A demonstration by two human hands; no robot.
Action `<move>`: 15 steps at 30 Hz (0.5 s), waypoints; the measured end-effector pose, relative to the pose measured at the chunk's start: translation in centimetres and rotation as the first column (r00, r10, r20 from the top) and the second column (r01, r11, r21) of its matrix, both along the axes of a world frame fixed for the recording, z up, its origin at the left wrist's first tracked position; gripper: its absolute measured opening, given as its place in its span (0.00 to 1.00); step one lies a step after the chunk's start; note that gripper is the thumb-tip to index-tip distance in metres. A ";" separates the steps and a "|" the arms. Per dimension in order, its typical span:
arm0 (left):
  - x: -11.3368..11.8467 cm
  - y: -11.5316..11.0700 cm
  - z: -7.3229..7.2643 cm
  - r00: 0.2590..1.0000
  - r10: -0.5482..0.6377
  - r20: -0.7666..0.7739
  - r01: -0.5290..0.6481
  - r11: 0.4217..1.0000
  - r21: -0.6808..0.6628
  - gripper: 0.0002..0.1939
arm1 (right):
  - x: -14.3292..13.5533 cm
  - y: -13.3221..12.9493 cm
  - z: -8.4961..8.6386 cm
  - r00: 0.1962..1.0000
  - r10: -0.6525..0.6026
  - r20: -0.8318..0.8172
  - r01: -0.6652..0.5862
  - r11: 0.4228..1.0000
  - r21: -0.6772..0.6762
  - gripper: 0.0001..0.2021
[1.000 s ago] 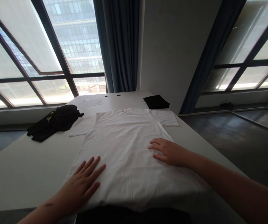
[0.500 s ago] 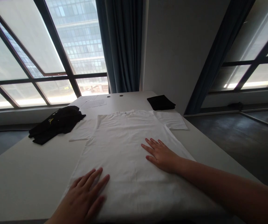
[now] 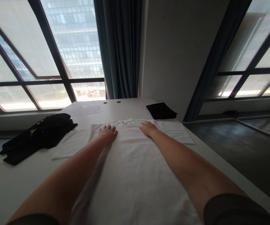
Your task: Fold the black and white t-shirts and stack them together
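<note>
- Left hand (image 3: 108, 132) and right hand (image 3: 148, 128) have both moved forward since the earlier frame, from the lower and middle part of the cloth to its far end.
- One white T-shirt (image 3: 132, 168) lies spread out beneath the two hands, its body running back between the forearms.
- Two hands rest palm down on it, fingers loosely extended, grasping nothing; one neckline (image 3: 127, 121) lies between and slightly beyond them.
- Two sleeves (image 3: 175, 131) stretch outward, one to each side of the hands.
- One black garment (image 3: 39, 134) with a yellow mark lies left of the left hand.
- One folded black cloth (image 3: 161, 111) sits just beyond the right hand, to its right.
- One white worktop (image 3: 130, 107) carries everything; two round holes (image 3: 118, 102) and printed paper (image 3: 89, 110) show beyond the hands, the sheets too faint to count.
</note>
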State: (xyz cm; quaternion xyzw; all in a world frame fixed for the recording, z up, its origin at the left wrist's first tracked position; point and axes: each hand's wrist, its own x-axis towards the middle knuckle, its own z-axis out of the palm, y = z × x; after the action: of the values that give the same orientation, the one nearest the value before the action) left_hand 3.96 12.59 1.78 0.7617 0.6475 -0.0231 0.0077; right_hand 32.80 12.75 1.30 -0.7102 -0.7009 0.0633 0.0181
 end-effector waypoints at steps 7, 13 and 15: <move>-0.1 7.7 -2.3 0.993 0.087 0.079 -0.088 0.996 0.001 0.37 | 4.4 4.8 -3.1 0.990 -0.133 -0.042 0.133 0.991 -0.009 0.34; -0.9 9.0 -2.9 0.984 0.148 0.101 -0.153 0.987 0.044 0.36 | 4.4 6.5 -3.2 0.978 -0.204 -0.048 0.206 0.978 0.031 0.36; -0.8 8.8 -2.8 0.988 0.116 0.100 -0.122 0.991 0.061 0.35 | 3.8 7.1 -2.8 0.980 -0.194 -0.049 0.197 0.978 0.064 0.35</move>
State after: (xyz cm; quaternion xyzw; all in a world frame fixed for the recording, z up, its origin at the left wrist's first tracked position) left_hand 3.12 21.38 -1.06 0.7218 0.6910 0.0357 0.0148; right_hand 36.64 19.81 -1.53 -0.7731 -0.6290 0.0522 0.0636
